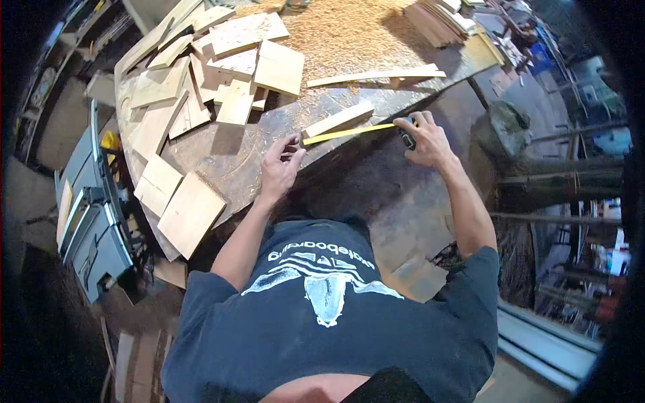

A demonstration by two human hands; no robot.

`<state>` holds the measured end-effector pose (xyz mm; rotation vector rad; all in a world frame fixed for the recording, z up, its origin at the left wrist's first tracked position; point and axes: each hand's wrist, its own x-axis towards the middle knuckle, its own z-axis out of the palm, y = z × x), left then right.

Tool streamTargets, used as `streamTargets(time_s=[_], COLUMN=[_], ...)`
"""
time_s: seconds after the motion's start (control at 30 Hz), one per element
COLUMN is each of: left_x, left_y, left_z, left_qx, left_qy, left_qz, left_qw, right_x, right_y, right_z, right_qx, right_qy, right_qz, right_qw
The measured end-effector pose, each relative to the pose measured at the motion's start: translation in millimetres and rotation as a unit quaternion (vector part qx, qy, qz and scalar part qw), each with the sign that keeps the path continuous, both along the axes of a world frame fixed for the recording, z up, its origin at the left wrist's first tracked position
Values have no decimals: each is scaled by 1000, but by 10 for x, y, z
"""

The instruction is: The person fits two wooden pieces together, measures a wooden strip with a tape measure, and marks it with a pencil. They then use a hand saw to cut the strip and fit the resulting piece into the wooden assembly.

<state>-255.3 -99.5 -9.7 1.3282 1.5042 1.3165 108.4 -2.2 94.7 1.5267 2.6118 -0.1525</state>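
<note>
A large round surface (pixel 222 158), dark and dusted with sawdust, fills the upper middle of the view from the head camera. A wide spread of sawdust (pixel 349 37) covers its far part. Many flat wooden boards (pixel 222 74) lie in a loose heap on its left half, overlapping one another, and two more boards (pixel 181 205) lie near the left edge, close to the person. A stack of boards (pixel 440 20) sits at the far right rim. A long thin strip of wood (pixel 376 75) lies across the surface beyond the hands, and a shorter wooden strip (pixel 338 119) lies just beyond the yellow tape. To the left of the surface, lower down, stands a grey-blue machine (pixel 91 221).

The person in a dark shirt (pixel 329 316) leans over the near edge. A tape measure (pixel 408 138) is at the near right edge of the surface, and its yellow tape (pixel 346 132) is stretched out leftward between the two hands, along the shorter strip.

The right hand (pixel 423 141) is closed around the dark case of the tape measure, fingers wrapped over it. The left hand (pixel 281 164) rests on the surface at the free end of the yellow tape, its fingers bent and pinched at the tip; whether they actually grip the tape end I cannot tell.
</note>
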Motion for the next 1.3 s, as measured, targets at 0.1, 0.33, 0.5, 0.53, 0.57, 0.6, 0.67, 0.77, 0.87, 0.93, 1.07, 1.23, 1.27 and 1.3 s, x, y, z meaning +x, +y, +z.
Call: streamTargets(time_s=[0.1,0.33,0.5,0.53,0.57,0.6,0.67,0.77,0.87,0.93,1.07,1.23,1.27,1.3], left_x=[135,527,702,715,739,760,814,840,899,949,993,1048,1052,1057], left_y=[231,351,401,373,343,346,349,358,369,389,391,410,422,429], left_z=[33,-138,-281,-254,-256,-252,-265,-349,-259,-200,-211,-321,-344,-368], left_qx=[6,-15,-9,-11,-12,-9,6,-6,-8,-27,-33,-9,-9,-9], left_qy=[44,116,70,80,81,76,88,108,137,131,152,101,101,97], left_qz=[5,136,220,216,224,228,242,259,271,290,302,350,348,366], left_qw=[999,984,973,973,971,971,966,960,953,948,940,931,932,925], right_x=[106,145,215,211,196,167,167,173,206,242,238,212,221,224], right_y=[581,1329,1537,1559,1584,1623,1690,1727,1754,1774,1798,1805,1811,1815], right_z=[-140,-325,-381,-378,-357,-301,-290,-244,-270,-315,-298,-256,-268,-277], right_qx=[-5,-64,-45,-45,-62,-76,-89,-93,-91,-89,-90,-108,-104,-101], right_qy=[-9,-8,23,24,13,1,-10,-24,-19,-4,4,-17,-12,-6], right_qz=[54,153,246,254,254,253,255,252,260,267,279,265,272,279], right_qw=[998,986,968,966,965,964,963,963,961,959,956,958,957,955])
